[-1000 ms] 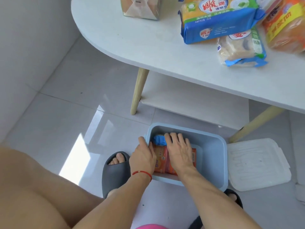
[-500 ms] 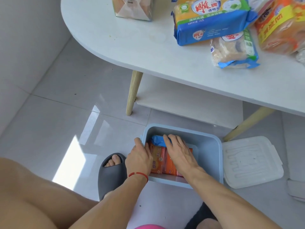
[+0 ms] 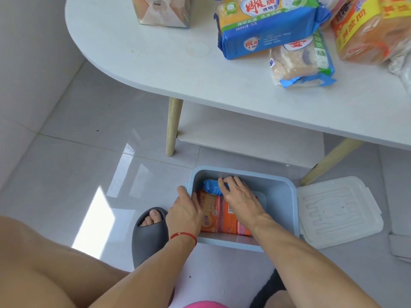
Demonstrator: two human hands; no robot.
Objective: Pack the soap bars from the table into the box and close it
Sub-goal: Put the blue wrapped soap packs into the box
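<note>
A light blue plastic box (image 3: pixel 280 196) stands on the floor under the table edge. Inside it lie an orange soap pack (image 3: pixel 222 221) and a blue-wrapped soap pack (image 3: pixel 210 186) at the far left. My left hand (image 3: pixel 184 215) clasps the box's left rim, thumb outside, fingers inside against the orange pack. My right hand (image 3: pixel 241 197) rests on the packs, fingertips curled on the blue wrapper. On the table (image 3: pixel 155 58) lie a blue and yellow soap pack (image 3: pixel 266 25), a smaller clear one (image 3: pixel 302 63) and an orange one (image 3: pixel 367 30).
The box's white lid (image 3: pixel 338 211) lies on the floor right of the box. A wooden table leg (image 3: pixel 173 125) and a low shelf (image 3: pixel 251 134) stand behind the box. A paper carton (image 3: pixel 162 12) is at the table's back. My slippered foot (image 3: pixel 148 234) is beside the box.
My right hand has slid a little farther back in the box and its fingertips now curl over the blue wrapper. My left hand stays at the rim.
</note>
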